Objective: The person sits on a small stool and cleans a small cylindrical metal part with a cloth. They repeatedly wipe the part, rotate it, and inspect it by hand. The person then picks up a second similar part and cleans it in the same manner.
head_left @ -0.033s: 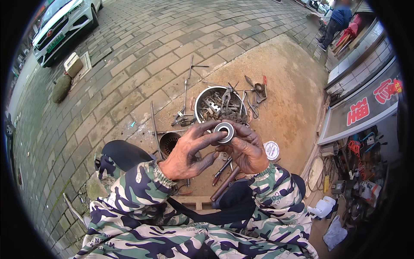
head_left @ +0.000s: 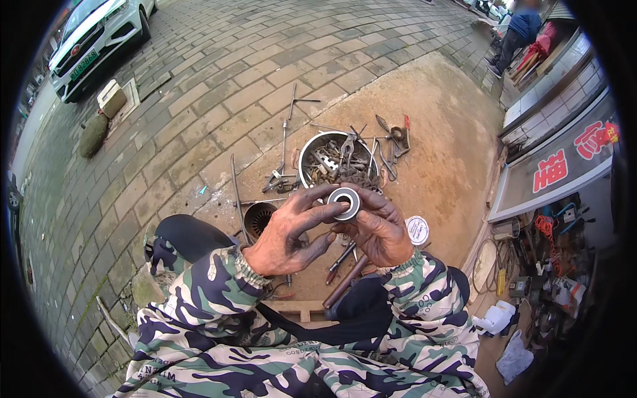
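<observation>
Between my two hands sits a small ball bearing (head_left: 353, 199), a metal ring with a dark seal, its round face turned up toward me. My left hand (head_left: 295, 229) comes at it from the left, its index fingertip at the centre hole and its thumb apart below. The fingers of my right hand (head_left: 379, 229) are closed round the bearing's right side, thumb against the rim. Just beyond my fingers stands a round metal basin (head_left: 303, 162) full of greasy tools and parts. A hollow cylinder with a slotted inside (head_left: 257, 219), like a motor stator, rests left of my left hand.
T-handled wrenches (head_left: 285, 142) and a long bar (head_left: 239, 199) lie left of the basin. A spring-like part and pliers (head_left: 398, 136) lie right. A white round lid (head_left: 417, 230) is near my right wrist. Cluttered tools (head_left: 521, 286) line the right; a car (head_left: 99, 46) stands far left.
</observation>
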{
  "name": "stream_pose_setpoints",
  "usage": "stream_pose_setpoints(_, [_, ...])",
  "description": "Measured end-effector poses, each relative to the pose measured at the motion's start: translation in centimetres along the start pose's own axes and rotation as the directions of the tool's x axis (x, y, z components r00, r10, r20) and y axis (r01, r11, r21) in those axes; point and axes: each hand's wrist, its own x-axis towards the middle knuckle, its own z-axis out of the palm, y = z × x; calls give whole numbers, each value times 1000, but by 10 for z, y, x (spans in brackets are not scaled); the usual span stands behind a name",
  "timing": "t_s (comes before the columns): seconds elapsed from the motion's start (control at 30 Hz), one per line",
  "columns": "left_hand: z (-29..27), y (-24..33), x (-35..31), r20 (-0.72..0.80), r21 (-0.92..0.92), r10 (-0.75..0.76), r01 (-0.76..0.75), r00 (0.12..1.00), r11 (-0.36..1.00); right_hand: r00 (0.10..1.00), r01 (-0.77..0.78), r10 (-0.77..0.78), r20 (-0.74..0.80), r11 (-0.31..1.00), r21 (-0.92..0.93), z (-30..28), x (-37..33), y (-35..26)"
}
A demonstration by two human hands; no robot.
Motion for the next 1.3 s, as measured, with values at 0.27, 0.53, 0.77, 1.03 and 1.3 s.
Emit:
stream_pose_setpoints(0.27, [2, -6, -3, -76, -9, 31, -32, 997, 999, 999, -28, 26, 22, 998, 58, -3, 0, 1])
stream_pose_setpoints(0.53, [6, -5, -2, -154, -77, 0, -12, 988, 997, 999, -40, 39, 12, 999, 28, -6, 0, 2])
stream_pose_setpoints(0.77, [6, -9, -4, -134, -30, 29, -34, 991, 999, 998, -47, 39, -55, 989, -141, 0, 0, 4])
stream_pose_setpoints(1.03, [7, -9, -4, -133, -8, 25, -26, 991, 1000, 999, -31, 24, -36, 976, -217, -4, -3, 5])
stream_pose_setpoints(1.3, [11, -9, -4, -164, -40, -4, -2, 986, 999, 997, -41, 19, -75, 950, -308, -4, -4, 4])
